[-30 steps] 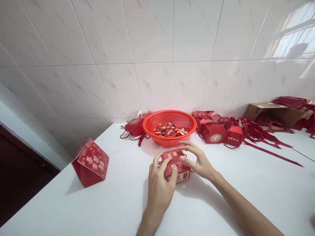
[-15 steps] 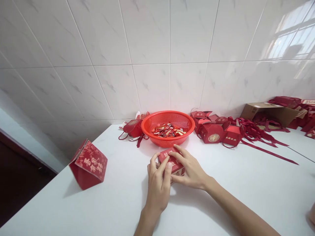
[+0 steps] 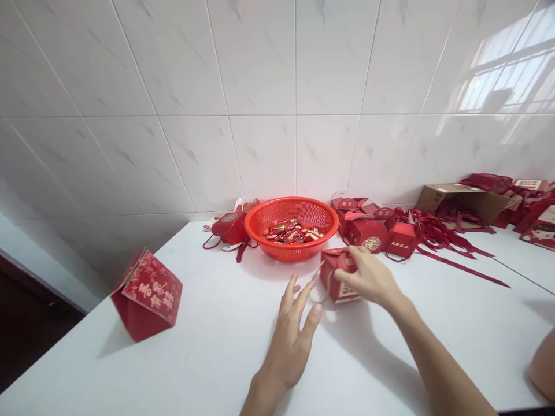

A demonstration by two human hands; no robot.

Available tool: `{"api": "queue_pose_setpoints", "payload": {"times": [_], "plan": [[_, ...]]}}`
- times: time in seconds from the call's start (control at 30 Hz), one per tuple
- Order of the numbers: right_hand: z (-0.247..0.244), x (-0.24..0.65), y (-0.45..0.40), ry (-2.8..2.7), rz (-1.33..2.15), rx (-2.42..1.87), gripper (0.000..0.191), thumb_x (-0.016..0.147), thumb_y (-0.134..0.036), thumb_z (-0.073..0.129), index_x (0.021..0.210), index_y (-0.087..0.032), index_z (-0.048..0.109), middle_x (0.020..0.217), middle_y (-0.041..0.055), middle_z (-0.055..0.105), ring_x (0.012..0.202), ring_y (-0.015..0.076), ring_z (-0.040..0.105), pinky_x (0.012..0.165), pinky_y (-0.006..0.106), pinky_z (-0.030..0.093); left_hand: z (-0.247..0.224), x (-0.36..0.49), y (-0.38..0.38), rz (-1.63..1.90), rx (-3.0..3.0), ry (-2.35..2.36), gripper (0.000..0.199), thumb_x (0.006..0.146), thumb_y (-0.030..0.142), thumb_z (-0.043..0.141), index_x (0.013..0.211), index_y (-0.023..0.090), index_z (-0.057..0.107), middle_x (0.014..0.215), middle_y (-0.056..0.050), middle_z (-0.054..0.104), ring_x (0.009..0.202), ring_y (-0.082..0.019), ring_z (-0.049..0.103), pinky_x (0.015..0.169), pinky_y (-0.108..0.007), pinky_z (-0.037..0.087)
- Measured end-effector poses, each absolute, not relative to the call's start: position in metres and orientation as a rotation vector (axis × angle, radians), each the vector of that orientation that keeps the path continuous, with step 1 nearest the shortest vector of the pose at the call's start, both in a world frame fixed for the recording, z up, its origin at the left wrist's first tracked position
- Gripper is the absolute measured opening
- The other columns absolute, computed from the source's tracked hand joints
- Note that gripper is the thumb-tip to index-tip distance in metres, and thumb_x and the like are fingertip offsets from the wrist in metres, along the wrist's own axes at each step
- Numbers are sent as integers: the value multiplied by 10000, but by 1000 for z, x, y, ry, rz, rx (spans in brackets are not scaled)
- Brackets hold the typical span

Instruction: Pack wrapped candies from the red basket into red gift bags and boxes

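A small red candy box (image 3: 332, 276) with pale lettering and a thin gold cord handle (image 3: 328, 285) is on the white table, in front of the basket's right side. My right hand (image 3: 368, 274) grips this box from above and the right, fingers over its top and side. To its left, my left hand (image 3: 292, 335) is held over the table with fingers apart, holding nothing. Its fingertips point at the cord; whether they touch it I cannot tell. Just beyond both hands stands a red plastic basket (image 3: 291, 252) with wrapped candies (image 3: 292, 230) in it.
A larger red box (image 3: 150, 297) stands at the left. Several red boxes (image 3: 368, 234) crowd the wall right of the basket, beside dark red ribbons (image 3: 437, 234) and a cardboard box (image 3: 462, 199). Another red box (image 3: 229, 228) lies left of the basket. A rounded skin-toned shape (image 3: 544, 364) shows at the right edge.
The small box has moved right and away from me in my right hand, its cord now showing. My left hand has let go of it and spread its fingers. The view has shifted slightly.
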State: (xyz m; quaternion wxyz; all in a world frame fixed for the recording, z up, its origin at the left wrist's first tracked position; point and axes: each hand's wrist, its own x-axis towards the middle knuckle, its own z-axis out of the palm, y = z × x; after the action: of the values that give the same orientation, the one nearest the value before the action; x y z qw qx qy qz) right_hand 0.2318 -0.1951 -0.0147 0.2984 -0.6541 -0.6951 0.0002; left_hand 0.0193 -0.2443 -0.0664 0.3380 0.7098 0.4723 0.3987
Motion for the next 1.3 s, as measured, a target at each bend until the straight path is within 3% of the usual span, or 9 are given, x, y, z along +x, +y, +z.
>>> {"api": "queue_pose_setpoints", "payload": {"times": [0.07,0.2,0.37,0.6,0.73,0.9,1.13,1.3], "plan": [[-9,265,-189,-1705,22,-1900,227,760,-398,631,888,-210,648,866,74,664,731,225,626,560,269,380,-69,20,-245,1020,1829,1252,459,998,492,424,1397,305,555,1607,-88,290,1419,-298,397,1124,-506,399],[-7,318,-179,-1459,58,-2116,391,724,-450,626,1016,-192,655,893,105,664,766,271,642,557,288,392,-72,21,-245,1026,1827,1234,435,990,499,434,1326,290,615,1576,-98,332,1395,-301,426,1106,-507,422],[-18,335,-168,-1465,97,-2052,478,694,-388,633,1117,-165,647,1015,120,667,875,278,647,660,309,455,-72,20,-246,1047,1841,1204,413,986,483,457,1305,286,633,1556,-102,365,1370,-306,458,1088,-504,446],[-35,335,-156,-1501,80,-1959,600,716,-388,633,1261,-142,580,1218,173,613,1116,331,584,867,396,474,-69,18,-247,943,1806,1214,452,994,518,409,1330,286,602,1604,-91,282,1417,-298,398,1145,-527,366],[-38,334,-152,-1477,48,-1929,757,733,-528,660,1351,-120,501,1335,218,548,1227,360,519,954,452,445,-70,19,-246,944,1805,1202,440,990,517,418,1319,293,608,1599,-83,291,1409,-304,406,1147,-528,363],[-39,331,-148,-1320,-47,-1880,860,714,-694,634,1347,-125,510,1378,227,526,1276,404,482,1020,522,389,-69,18,-246,922,1790,1194,456,990,522,409,1330,285,596,1610,-80,266,1422,-312,378,1159,-538,336],[-43,331,-143,-1255,-65,-1674,763,715,-726,587,1199,-137,593,1266,215,609,1210,387,531,999,535,403,-63,17,-248,873,1801,1204,451,981,507,421,1321,272,599,1613,-83,249,1418,-312,380,1161,-515,339],[-35,318,-148,-1234,-338,-1436,564,792,-626,568,1098,-155,621,1183,189,647,1218,375,528,1030,556,371,-61,0,-240,1052,1878,1281,399,954,436,483,1272,243,629,1552,-117,346,1385,-297,433,1138,-480,381]]}}
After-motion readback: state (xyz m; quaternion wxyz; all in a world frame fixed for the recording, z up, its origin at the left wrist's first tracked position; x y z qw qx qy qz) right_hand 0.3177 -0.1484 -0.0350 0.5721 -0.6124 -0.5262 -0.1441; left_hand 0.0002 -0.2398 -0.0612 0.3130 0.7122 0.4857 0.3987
